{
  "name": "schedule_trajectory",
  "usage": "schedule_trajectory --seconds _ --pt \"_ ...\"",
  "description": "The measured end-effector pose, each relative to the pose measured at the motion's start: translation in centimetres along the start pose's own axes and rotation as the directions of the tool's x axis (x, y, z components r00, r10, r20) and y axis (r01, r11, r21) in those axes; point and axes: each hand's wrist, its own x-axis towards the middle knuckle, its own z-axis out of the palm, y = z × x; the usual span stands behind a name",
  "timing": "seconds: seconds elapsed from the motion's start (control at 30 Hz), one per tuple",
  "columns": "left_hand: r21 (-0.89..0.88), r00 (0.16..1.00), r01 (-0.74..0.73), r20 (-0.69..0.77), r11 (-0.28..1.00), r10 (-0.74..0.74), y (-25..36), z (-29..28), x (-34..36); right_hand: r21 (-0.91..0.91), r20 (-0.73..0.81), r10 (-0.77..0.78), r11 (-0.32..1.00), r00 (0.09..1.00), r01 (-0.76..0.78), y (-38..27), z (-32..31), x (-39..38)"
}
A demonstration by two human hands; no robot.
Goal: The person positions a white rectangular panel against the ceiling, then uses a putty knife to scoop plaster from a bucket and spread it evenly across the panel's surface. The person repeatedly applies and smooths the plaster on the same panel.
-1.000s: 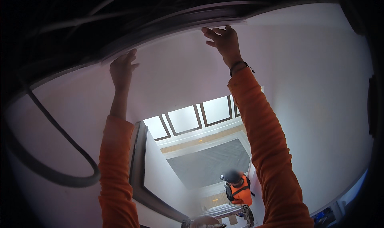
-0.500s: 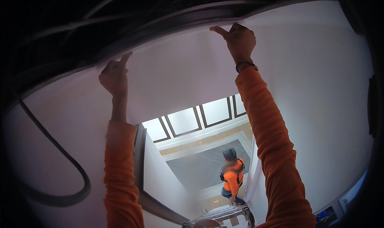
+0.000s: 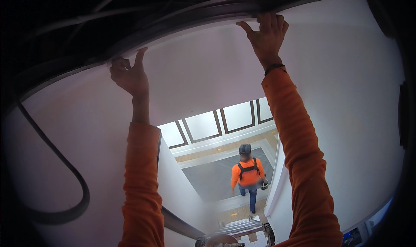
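Observation:
Both my arms, in orange sleeves, reach up to the rim point(image 3: 195, 31) of a white panel that borders a dark space overhead. My left hand point(image 3: 131, 77) is at the rim's left part, its fingers curled over the rim and its thumb pointing up along the panel face. Farther right and higher, my right hand point(image 3: 266, 41) hooks its fingers on the same rim, the thumb spread to the left. A dark band circles the right wrist. The fingertips of both hands are partly lost in the dark.
Far below, a person point(image 3: 249, 175) in orange with a dark harness carries a small dark bucket point(image 3: 264, 184). A ladder point(image 3: 242, 225) stands under me. A dark cable point(image 3: 56, 153) loops down at left. White walls point(image 3: 355, 95) enclose the shaft; framed panels point(image 3: 201, 126) line the far wall.
Both my hands have shifted slightly right and up along the rim. My right hand's fingers have straightened and reach over it. The person below has moved off from the ladder's foot, turning their back.

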Motion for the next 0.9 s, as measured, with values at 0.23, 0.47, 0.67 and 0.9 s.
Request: schedule_trajectory --seconds 0.23,0.47,0.67,0.9 --pt "0.169 0.895 -0.404 -0.133 0.899 0.427 0.7 -0.2 0.6 -0.056 0.028 -0.257 0.964 0.966 0.258 0.5 -0.4 1.8" --pt "0.182 0.726 -0.688 0.156 0.703 0.67 0.1 -0.4 3.5 0.131 0.175 -0.408 0.912 0.896 0.389 1.4 -0.9 4.1" --pt "0.074 0.679 -0.727 0.225 0.683 0.699 1.0 -0.6 4.8 0.209 0.209 -0.412 0.905 0.887 0.371 2.3 -0.9 5.1" --pt "0.119 0.692 -0.716 0.257 0.688 0.675 1.8 -0.7 4.7 0.194 0.317 -0.417 0.908 0.852 0.372 2.4 -1.2 5.9"
